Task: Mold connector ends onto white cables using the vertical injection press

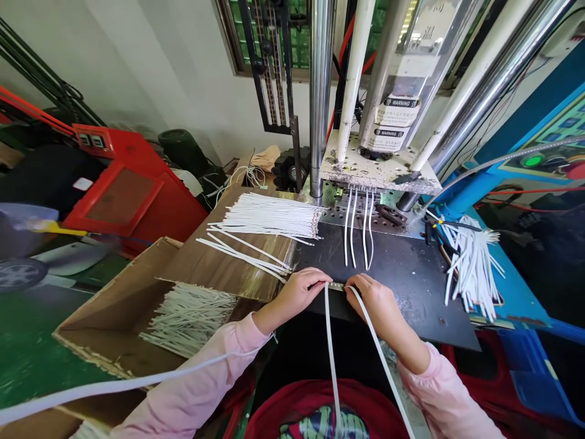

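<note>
At the black plate's near edge, a small slotted metal bar [337, 286] spans the gap between my two hands. My left hand [301, 292] is closed, thumb and fingers pinching at its left end. On its right end the fingers of my right hand [375, 303] are closed too. One white cable [331, 341] hangs from beside my left fingertips toward my lap. A second white cable [380, 350] runs down from my right fingers. Whether the cable ends sit in the bar is too small to tell. Another white cable [137, 384] crosses over my left sleeve.
Ahead stands a press [379, 171], several white cables [359, 231] hanging from it onto the black plate [411, 286]. Left, a cable bundle [274, 216] lies on a brown board [256, 280] above a cardboard box [100, 332] holding more cables. More cables [473, 262] lie right.
</note>
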A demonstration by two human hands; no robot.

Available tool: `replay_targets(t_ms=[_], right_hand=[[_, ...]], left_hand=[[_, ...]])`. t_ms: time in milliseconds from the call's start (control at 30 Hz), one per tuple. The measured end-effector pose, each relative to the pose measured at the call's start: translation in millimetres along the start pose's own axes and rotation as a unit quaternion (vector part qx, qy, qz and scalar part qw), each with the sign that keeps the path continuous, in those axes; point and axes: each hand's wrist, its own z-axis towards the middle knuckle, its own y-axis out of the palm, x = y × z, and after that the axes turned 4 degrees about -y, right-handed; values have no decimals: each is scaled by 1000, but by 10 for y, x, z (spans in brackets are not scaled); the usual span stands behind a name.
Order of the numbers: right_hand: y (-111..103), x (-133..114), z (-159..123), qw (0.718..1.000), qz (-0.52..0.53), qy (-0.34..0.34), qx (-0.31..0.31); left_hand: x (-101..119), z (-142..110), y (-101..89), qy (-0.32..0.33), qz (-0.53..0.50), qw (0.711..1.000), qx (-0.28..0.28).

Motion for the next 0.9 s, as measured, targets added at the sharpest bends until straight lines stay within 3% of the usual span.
replay_targets(t_ms=[333, 433, 600, 700, 767, 833, 900], right_hand=[[-47, -29, 34, 999, -2, 20, -27], [-3, -67, 49, 998, -53, 1, -26], [97, -79, 14, 991, -123, -51, -19], [35, 5, 2, 996, -70, -43, -28], [-69, 102, 62, 997, 14, -38, -67], [-167, 195, 214, 989, 98, -40, -105], [-191, 238, 462, 986, 126, -34, -100]], left_hand=[[-80, -18, -10, 1, 66, 997, -32], [-84, -16, -25, 22, 74, 996, -36], [-21, 18, -62, 58, 168, 979, -99], [-4, 23, -54, 64, 196, 972, -109], [0, 19, -33, 59, 191, 975, -100], [7, 19, -21, 44, 178, 979, -90], [20, 34, -47, 21, 151, 984, -98]])
